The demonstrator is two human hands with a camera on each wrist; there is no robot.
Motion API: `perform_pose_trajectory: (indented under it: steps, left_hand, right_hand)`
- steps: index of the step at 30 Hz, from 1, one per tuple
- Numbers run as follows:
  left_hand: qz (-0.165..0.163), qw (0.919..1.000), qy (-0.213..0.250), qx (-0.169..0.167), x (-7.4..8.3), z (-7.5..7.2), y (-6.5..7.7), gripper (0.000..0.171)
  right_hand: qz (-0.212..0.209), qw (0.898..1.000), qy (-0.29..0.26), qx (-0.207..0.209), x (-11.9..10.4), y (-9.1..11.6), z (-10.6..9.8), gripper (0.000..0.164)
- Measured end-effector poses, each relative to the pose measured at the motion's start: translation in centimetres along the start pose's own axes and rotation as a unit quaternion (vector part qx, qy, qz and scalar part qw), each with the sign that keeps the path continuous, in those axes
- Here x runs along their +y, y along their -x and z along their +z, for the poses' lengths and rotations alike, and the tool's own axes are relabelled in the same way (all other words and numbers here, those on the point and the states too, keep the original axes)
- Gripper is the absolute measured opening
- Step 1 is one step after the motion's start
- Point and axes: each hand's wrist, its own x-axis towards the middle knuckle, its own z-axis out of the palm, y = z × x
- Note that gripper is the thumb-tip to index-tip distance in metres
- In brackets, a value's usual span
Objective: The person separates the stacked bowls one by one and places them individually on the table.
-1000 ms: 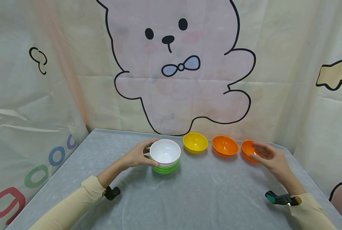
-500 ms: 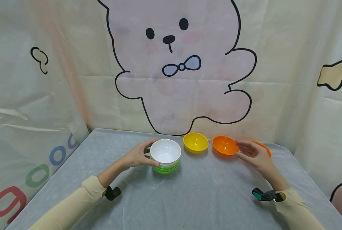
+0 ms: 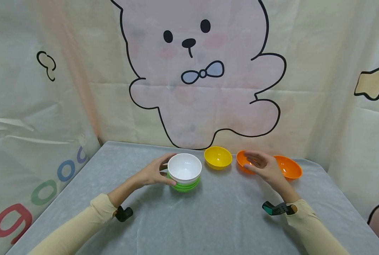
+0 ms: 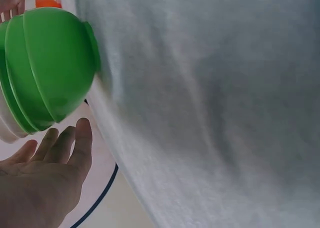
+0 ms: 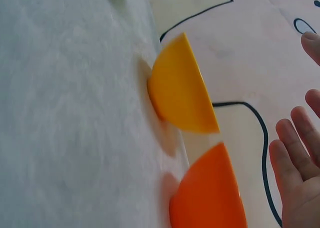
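My left hand (image 3: 156, 171) rests beside a stack of bowls, its thumb at the front and its index finger behind the white bowl (image 3: 184, 168) on top. Several green bowls (image 3: 184, 187) sit under the white one. In the left wrist view, fairly straight fingers (image 4: 82, 143) lie close along the side of the green bowls (image 4: 55, 63). Extended and holding nothing, my right hand (image 3: 264, 170) hovers over the middle orange bowl (image 3: 241, 163), partly hiding it. A second orange bowl (image 3: 289, 168) stands at its right. To its left is a yellow bowl (image 3: 218, 157).
A grey cloth (image 3: 208, 219) covers the table. The yellow and orange bowls stand in a row near its back edge. Behind hangs a curtain with a bear drawing (image 3: 202, 106), and more curtain closes in both sides.
My right hand has moved left, from over the rightmost orange bowl to over the middle one, uncovering the rightmost. My left hand and the bowls have stayed in place.
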Motion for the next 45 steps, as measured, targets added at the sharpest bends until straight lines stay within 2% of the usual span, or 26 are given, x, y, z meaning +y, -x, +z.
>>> perform_pose_trajectory:
  steps: [9,14,17,26,39,45]
  left_hand:
    - [-0.027,0.9996,-0.007,-0.004,-0.7,0.1,0.9,0.096]
    - [-0.039,0.9992,-0.007,-0.010,-1.1,0.4,1.0,0.097]
    - [-0.039,0.9992,-0.006,-0.010,-1.3,0.6,0.9,0.098]
    - [-0.039,0.9992,-0.010,-0.004,-1.7,0.9,0.8,0.098]
    - [-0.042,0.9989,-0.019,-0.003,-1.6,0.9,0.6,0.099]
    - [-0.045,0.9989,-0.011,-0.002,-1.5,0.9,0.7,0.096]
  right_hand:
    - [-0.034,0.999,-0.017,-0.027,-0.2,-2.0,2.4,0.048]
    - [-0.028,0.998,-0.036,-0.042,-0.7,-2.8,4.0,0.047]
    - [-0.022,0.997,-0.049,-0.049,-1.0,-3.3,5.1,0.048]
    - [-0.046,0.993,-0.079,-0.068,-1.4,-4.6,7.6,0.049]
    - [-0.040,0.991,-0.092,-0.093,-1.6,-5.2,9.5,0.050]
    - [-0.024,0.989,-0.096,-0.110,-1.8,-5.2,10.4,0.058]
